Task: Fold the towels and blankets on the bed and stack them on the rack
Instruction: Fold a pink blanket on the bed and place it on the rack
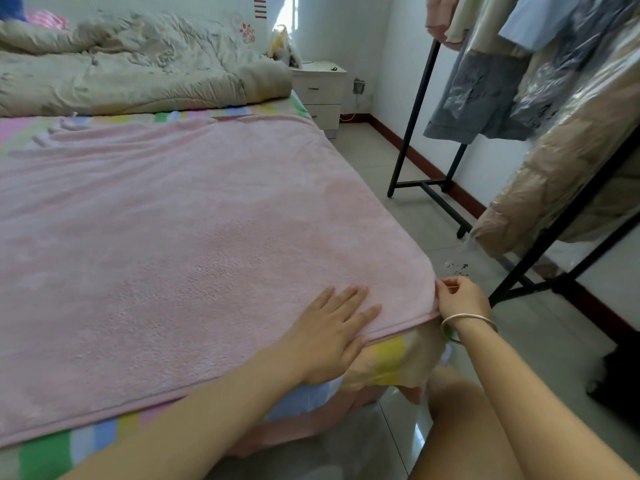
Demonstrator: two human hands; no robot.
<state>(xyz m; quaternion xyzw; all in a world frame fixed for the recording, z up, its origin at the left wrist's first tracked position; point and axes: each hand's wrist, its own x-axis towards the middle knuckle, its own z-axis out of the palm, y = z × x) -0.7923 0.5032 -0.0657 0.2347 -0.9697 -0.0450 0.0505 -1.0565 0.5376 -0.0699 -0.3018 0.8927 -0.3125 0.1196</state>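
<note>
A large pink fleece blanket (194, 230) lies spread flat over the bed, its rounded near-right corner at the bed's corner. My left hand (332, 332) lies flat on the blanket near that corner, fingers straight and spread. My right hand (459, 297), with a silver bangle on the wrist, pinches the blanket's edge at the corner, just off the bed's side. A black metal clothes rack (414, 109) stands to the right on the floor.
A crumpled beige quilt (138, 71) is heaped at the head of the bed on a striped pastel sheet (388, 358). A white nightstand (320, 91) stands by the far wall. Hanging clothes and plastic-covered coats (554, 161) crowd the rack. Tiled floor runs between bed and rack.
</note>
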